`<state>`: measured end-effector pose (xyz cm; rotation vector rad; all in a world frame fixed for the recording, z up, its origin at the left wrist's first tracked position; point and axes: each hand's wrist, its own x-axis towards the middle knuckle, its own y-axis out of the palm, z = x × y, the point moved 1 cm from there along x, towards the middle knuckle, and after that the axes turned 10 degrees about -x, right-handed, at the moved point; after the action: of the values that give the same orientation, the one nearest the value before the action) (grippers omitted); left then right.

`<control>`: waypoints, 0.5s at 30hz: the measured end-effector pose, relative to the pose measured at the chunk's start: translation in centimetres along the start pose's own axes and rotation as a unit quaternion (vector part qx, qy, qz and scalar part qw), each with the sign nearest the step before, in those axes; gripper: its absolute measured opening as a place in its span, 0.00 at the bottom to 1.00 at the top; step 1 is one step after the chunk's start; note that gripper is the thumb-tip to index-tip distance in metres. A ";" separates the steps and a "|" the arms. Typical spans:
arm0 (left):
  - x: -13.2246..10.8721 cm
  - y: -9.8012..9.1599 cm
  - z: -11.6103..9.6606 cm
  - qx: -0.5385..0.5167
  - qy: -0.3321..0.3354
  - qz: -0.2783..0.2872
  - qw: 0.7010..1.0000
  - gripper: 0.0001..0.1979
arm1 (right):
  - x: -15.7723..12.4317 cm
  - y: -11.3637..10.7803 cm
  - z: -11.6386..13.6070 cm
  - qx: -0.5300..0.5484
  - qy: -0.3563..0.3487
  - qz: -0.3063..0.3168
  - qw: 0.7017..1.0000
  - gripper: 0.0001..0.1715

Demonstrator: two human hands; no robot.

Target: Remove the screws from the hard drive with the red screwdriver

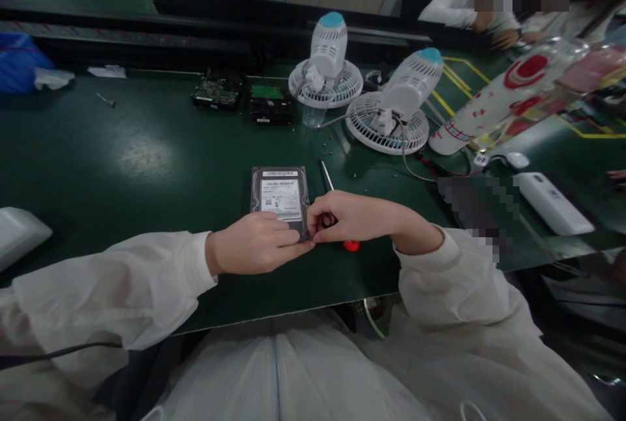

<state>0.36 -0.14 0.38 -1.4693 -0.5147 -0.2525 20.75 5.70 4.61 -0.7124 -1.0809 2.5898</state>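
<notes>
A hard drive (280,191) lies label up on the green table in front of me. My left hand (259,243) is closed over its near edge, with the index finger stretched along to the near right corner. At that same corner, the thumb and index finger of my right hand (342,216) are pinched together. Whatever they may hold is too small to make out. A screwdriver passes beneath my right hand: its metal shaft (327,175) shows beyond the knuckles and its orange handle end (351,245) on the near side. Whether that hand touches it is hidden.
Two white fans (328,59) (398,101) stand at the back. Left of them are two more drives (218,90) (271,104) with circuit boards showing. Several small screws (327,145) lie scattered. A tall white bottle (457,128) and a white box (555,203) are right. People sit at far right.
</notes>
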 end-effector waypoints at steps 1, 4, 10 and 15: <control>0.0 0.0 0.0 -0.001 0.000 -0.002 1.000 0.10 | 0.0 0.0 0.0 -0.002 -0.002 0.002 1.000 0.02; 0.0 -0.1 0.0 -0.006 0.000 -0.005 1.000 0.10 | 0.0 0.0 0.1 -0.009 -0.004 0.005 1.000 0.02; 0.1 -0.1 -0.1 -0.004 -0.004 -0.005 1.000 0.11 | -0.1 0.1 0.0 -0.017 -0.008 0.005 1.000 0.02; 0.0 -0.2 0.0 0.001 -0.002 -0.006 1.000 0.10 | 0.0 0.1 -0.1 -0.018 -0.013 0.004 1.000 0.02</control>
<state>0.32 -0.16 0.54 -1.4652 -0.5282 -0.2587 20.83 5.72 4.47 -0.6947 -1.1373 2.5985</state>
